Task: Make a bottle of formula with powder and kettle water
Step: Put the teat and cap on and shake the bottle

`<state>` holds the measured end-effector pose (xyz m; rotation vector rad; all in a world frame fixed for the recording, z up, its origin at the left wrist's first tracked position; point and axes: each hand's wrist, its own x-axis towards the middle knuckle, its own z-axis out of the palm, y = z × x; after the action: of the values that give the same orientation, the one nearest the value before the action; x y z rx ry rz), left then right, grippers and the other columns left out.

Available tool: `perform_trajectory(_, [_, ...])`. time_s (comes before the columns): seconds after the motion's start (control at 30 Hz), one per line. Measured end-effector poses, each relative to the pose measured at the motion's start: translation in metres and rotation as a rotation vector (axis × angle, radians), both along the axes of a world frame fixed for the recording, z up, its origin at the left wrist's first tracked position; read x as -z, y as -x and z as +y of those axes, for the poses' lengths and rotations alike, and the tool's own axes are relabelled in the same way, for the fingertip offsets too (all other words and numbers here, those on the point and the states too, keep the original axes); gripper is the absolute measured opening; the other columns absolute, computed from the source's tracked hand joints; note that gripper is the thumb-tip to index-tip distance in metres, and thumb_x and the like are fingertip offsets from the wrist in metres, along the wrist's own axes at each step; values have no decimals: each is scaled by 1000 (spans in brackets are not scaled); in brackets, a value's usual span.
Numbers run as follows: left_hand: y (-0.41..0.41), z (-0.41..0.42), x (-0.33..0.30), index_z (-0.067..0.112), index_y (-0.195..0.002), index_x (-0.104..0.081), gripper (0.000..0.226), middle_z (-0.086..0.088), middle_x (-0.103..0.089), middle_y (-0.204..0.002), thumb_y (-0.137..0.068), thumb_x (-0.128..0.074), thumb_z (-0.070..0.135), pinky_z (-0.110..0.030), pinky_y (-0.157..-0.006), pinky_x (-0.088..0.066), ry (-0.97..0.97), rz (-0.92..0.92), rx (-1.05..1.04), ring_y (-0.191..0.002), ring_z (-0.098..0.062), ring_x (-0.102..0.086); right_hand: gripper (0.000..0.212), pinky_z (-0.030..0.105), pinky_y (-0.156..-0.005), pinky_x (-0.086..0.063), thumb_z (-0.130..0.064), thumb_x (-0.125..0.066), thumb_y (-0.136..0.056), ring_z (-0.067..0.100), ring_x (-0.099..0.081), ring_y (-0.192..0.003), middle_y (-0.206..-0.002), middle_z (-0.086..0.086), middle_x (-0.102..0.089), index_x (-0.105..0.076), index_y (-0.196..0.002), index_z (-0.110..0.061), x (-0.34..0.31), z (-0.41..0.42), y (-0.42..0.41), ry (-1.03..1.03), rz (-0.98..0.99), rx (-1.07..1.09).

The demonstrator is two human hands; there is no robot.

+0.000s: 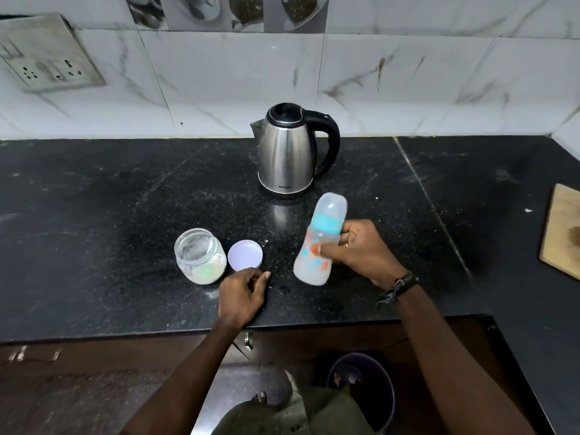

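My right hand point(357, 249) grips a baby bottle point(320, 243) around its middle and holds it above the black counter point(125, 215), tilted and motion-blurred. The bottle has a clear cap, a turquoise collar and cloudy white liquid inside. My left hand point(244, 293) rests on the counter near the front edge, fingers loosely curled and holding nothing. Just beyond it lies a lilac lid point(245, 255), beside an open glass jar point(200, 259) with pale powder in its bottom. A steel kettle point(290, 150) with a black handle stands behind, lid down.
A wooden board point(563, 233) lies at the counter's right edge. A wall socket point(47, 58) is mounted on the tiled wall at the far left. Below the counter stands a dark bucket point(361, 390) on the floor.
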<state>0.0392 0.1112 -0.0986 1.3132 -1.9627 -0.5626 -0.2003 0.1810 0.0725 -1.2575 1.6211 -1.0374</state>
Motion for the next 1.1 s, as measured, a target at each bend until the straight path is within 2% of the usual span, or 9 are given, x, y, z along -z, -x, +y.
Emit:
perform_trajectory(0.07, [1, 0, 0, 19, -75, -72, 38, 5, -67, -61, -90, -59, 51, -31, -52, -47, -3, -1, -4, -54, -16, -60, 25, 35, -80, -62, -10, -84, -74, 12, -75, -87, -97, 4, -77, -73, -96, -15, -1, -3, -1, 31, -22, 77])
perform_trajectory(0.17, [1, 0, -1, 19, -75, -72, 35, 5, -67, -60, -90, -60, 49, -32, -52, -48, -9, -3, -3, -54, -15, -60, 43, 39, -80, -62, -36, -87, -62, 8, -75, -84, -90, -4, -78, -76, -99, -16, 1, -2, -1, -79, 163, -19])
perform_trajectory(0.3, [0, -1, 0, 20, -75, -72, 38, 5, -67, -61, -90, -59, 51, -33, -53, -49, -15, 8, 3, -54, -14, -61, 27, 37, -81, -62, -7, -83, -75, 15, -75, -87, -101, 11, -77, -73, -100, -11, 8, -2, -4, 26, 8, 78])
perform_trajectory(0.43, [0, -1, 1, 20, -76, -73, 39, 5, -69, -63, -90, -58, 52, -34, -54, -51, -14, 13, 2, -55, -14, -62, 38, 39, -78, -62, -33, -88, -63, 10, -75, -82, -87, -3, -78, -76, -95, -15, 6, -4, -1, -73, 157, 23])
perform_trajectory(0.57, [1, -1, 1, 20, -76, -73, 39, 5, -68, -62, -90, -58, 52, -35, -53, -51, -9, 8, 3, -55, -14, -61, 22, 29, -73, -62, -2, -81, -77, 13, -75, -83, -97, 7, -77, -73, -94, -13, 9, -2, -2, 22, 20, 46])
perform_trajectory(0.7, [1, 0, 0, 19, -75, -73, 39, 4, -67, -61, -90, -58, 52, -35, -54, -51, -16, 18, 0, -55, -15, -62, 34, 34, -77, -62, -24, -88, -67, 10, -75, -85, -91, -1, -78, -76, -98, -14, 6, -5, 0, -64, 81, 21])
perform_trajectory(0.83, [1, 0, 0, 18, -75, -73, 38, 4, -68, -61, -90, -59, 51, -36, -54, -51, -17, 36, 2, -55, -16, -63, 24, 30, -73, -61, -4, -82, -76, 16, -76, -86, -99, 9, -77, -72, -98, -11, 8, -3, -2, -2, -27, 51])
perform_trajectory(1.0, [1, 1, -2, 18, -75, -73, 33, 5, -68, -61, -90, -63, 46, -35, -53, -51, -7, 37, 2, -55, -15, -62, 36, 34, -77, -62, -23, -89, -67, 12, -75, -86, -92, -2, -78, -76, -99, -14, 6, -5, -1, -66, 73, 27])
perform_trajectory(1.1, [1, 1, -3, 18, -75, -73, 36, 5, -69, -62, -90, -61, 49, -35, -53, -51, -7, 33, 0, -55, -15, -62, 25, 30, -74, -61, -5, -82, -76, 15, -76, -87, -96, 5, -78, -73, -98, -12, 10, -2, -2, -6, -44, 60])
